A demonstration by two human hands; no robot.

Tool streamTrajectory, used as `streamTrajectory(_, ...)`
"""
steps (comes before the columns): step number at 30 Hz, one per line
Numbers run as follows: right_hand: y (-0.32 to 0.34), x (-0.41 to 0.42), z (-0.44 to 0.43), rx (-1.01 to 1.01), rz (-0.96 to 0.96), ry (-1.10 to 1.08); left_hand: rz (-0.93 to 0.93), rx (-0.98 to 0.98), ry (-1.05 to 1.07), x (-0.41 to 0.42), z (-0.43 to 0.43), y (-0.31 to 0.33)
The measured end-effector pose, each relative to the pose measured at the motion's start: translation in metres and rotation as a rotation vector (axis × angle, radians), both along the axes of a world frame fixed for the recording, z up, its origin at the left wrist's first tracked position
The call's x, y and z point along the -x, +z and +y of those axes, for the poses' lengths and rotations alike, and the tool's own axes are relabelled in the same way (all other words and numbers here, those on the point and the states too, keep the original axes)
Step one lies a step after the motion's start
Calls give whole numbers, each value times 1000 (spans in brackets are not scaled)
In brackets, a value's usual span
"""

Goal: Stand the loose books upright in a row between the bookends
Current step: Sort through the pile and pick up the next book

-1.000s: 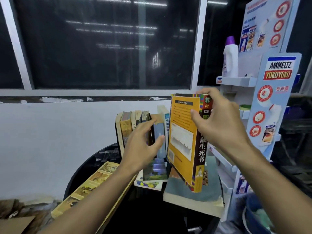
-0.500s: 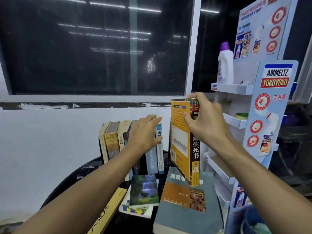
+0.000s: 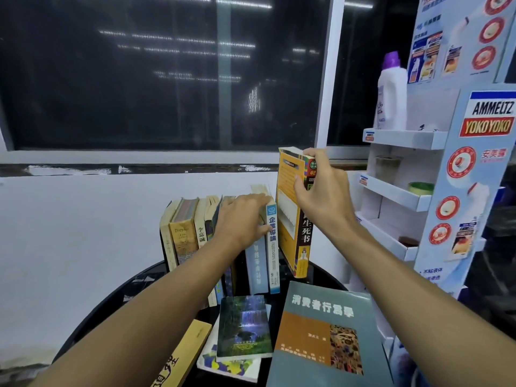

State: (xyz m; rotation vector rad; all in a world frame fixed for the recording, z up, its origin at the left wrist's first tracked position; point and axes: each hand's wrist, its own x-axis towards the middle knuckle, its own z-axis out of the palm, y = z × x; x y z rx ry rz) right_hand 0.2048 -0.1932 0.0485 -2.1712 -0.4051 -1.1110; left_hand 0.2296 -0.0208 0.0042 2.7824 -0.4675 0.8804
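A row of upright books (image 3: pixel 184 230) stands at the back of a round black table (image 3: pixel 92 308). My left hand (image 3: pixel 243 219) lies with straight fingers on the tops of the row's right-hand books, touching a blue-and-white spine (image 3: pixel 273 247). My right hand (image 3: pixel 321 191) grips the top of a thick yellow book (image 3: pixel 289 213), held upright at the row's right end. Loose books lie flat in front: a large grey-green one (image 3: pixel 326 336), a small one with a waterfall cover (image 3: pixel 244 326), and a yellow one (image 3: pixel 184 356) under my left arm. No bookend is visible.
A white cardboard display stand (image 3: pixel 405 191) with shelves rises close on the right, holding a white bottle with a purple cap (image 3: pixel 391 93). A white wall and a dark window lie behind the table.
My right hand has carried the yellow book back and set it upright against the row's right end. My left hand has risen onto the tops of the standing books.
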Motion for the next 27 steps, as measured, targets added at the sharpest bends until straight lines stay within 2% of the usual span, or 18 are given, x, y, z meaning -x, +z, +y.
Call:
streamTrajectory(6,-25,-30,14,-41,-42,19,45,59,-9,-7,4,1)
streamTrajectory(15,-74,-54,17,-77,1,18,126,188,-8,-10,4,0)
streamTrajectory(27,-96,-58,15,-83,72,57,141,202,-3,-10,2,-1)
